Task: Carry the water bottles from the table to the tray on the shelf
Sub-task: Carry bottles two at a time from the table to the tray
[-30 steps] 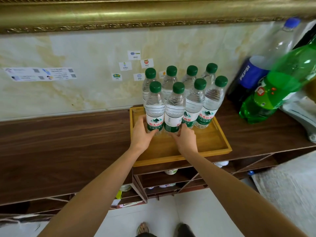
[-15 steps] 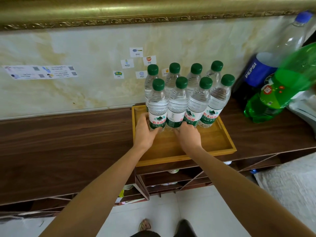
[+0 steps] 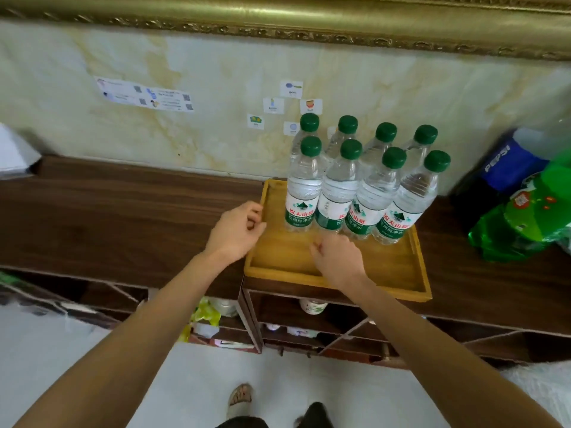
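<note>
Several clear water bottles (image 3: 355, 193) with green caps and green labels stand upright in two rows at the back of a yellow wooden tray (image 3: 309, 261) on the dark wooden shelf (image 3: 123, 217). My left hand (image 3: 236, 231) hovers at the tray's left rim, fingers loosely curled, holding nothing. Over the tray's front half my right hand (image 3: 336, 257) sits just short of the front-row bottles, fingers curled and empty. Neither hand touches a bottle.
A large Pepsi bottle (image 3: 506, 168) and a large green soda bottle (image 3: 525, 217) lean at the right of the shelf. Paper labels (image 3: 145, 94) are stuck on the marbled wall. Cubbies with small items sit under the shelf. My feet show on the white floor.
Both hands have let go of the two front-left bottles and drawn back toward me; the left hand has shifted left to the tray's rim. The camera view has turned left.
</note>
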